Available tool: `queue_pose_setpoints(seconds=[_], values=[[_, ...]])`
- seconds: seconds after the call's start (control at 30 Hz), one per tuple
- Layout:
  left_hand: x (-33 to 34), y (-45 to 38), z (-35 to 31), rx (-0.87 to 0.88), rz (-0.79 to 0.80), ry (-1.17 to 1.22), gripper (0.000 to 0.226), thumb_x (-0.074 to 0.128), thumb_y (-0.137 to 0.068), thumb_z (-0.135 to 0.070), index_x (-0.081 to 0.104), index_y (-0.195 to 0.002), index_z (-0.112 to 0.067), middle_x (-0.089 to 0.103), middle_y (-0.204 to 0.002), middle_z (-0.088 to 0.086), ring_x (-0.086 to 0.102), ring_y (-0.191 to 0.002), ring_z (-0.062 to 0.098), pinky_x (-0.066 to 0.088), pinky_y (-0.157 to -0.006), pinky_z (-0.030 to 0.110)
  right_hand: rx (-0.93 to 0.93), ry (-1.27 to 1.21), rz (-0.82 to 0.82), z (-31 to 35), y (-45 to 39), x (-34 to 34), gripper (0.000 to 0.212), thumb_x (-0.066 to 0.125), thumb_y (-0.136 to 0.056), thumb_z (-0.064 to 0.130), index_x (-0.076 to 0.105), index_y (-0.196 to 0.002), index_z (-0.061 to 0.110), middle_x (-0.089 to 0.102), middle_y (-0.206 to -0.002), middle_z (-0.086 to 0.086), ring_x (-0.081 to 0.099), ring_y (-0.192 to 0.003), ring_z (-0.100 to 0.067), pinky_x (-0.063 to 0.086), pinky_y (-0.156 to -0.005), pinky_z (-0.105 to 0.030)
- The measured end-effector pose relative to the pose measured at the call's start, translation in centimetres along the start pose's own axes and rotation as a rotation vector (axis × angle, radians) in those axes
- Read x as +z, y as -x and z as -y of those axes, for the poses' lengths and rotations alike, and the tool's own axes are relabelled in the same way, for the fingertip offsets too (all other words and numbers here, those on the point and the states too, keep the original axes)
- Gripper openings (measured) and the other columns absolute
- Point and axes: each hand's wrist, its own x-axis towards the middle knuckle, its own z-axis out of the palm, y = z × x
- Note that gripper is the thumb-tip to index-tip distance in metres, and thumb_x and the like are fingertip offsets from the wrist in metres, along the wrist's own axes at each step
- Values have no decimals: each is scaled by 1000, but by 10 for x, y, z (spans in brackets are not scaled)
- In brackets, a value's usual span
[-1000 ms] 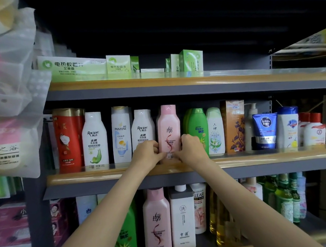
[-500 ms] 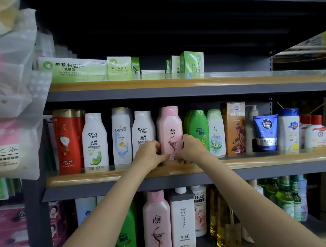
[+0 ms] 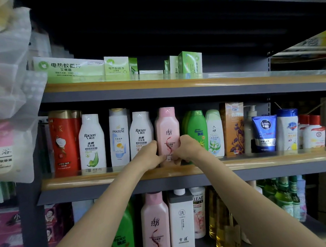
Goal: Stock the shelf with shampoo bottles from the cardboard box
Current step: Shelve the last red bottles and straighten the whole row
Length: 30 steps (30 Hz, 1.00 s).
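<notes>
Middle shelf [image 3: 272,158], front edge, near centre: pink bottle [image 3: 167,130] stands upright between a white bottle [image 3: 140,131] and a green bottle [image 3: 197,129]. Left hand [image 3: 150,157] and right hand [image 3: 185,150] both clasp its lower half, fingers curled round either side.

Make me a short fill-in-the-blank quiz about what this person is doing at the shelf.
1. Both hands grip a tall ____ plastic shampoo bottle.
2. The left hand and right hand hold it near its ____.
3. The bottle stands on the ____ wooden-edged shelf.
4. Right of it stands a ____ Rejoice bottle.

Missing words: pink; base; middle; green
</notes>
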Motion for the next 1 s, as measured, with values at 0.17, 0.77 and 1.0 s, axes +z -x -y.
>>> queue_pose_setpoints(seconds=[0.17,0.77,1.0], values=[[2,-2,1,-11,-21,-34,37,55,-89,-22,43,-122,-9,56,-124,10,55,-109,24,47,-89,33,-2,-62,-10,1,1,0,23,63,-81,0,47,-69,11,65,-68,-6,54,-50,-11,37,-44,-20],[12,1,-2,-81,-162,-108,31,57,-87,-28,55,-110,-8,62,-111,12,59,-100,28,46,-79,34,-6,-5,-60,1,-3,6,18,52,-88,1,50,-70,4,67,-72,-15,63,-59,-27,52,-57,-29],[3,31,-27,172,-605,-135,21,50,-90,-16,61,-107,-12,69,-102,5,64,-96,24,51,-85,39,-191,12,-446,-15,22,-14,20,54,-84,3,63,-102,0,68,-104,-20,64,-96,-36,52,-86,-47]])
